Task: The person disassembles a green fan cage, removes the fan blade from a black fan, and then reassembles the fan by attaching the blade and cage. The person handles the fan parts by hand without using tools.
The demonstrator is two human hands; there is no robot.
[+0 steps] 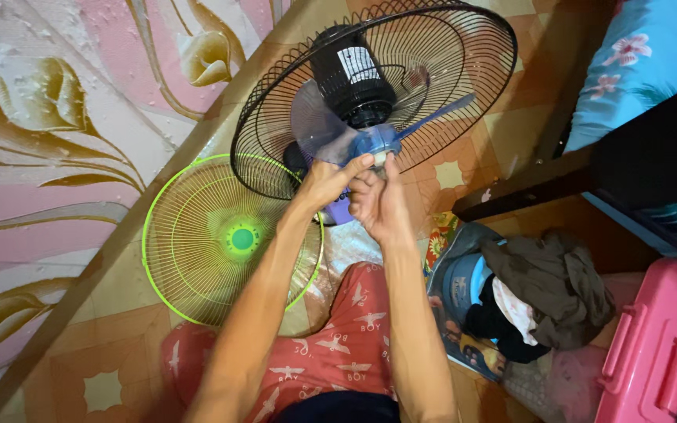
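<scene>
Left hand [324, 182] & right hand [378, 205] both pinch the blue fan blade hub [375, 142], in front of the black rear guard [464, 70]. Green front grille [221, 239] lies on floor, left of arms.

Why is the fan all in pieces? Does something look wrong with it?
The fan's green front grille is off and leaning against the wall, apart from the black rear grille. That leaves the clear blue blade uncovered. The left hand and right hand both grip the blade's hub. Nothing looks broken.
</scene>
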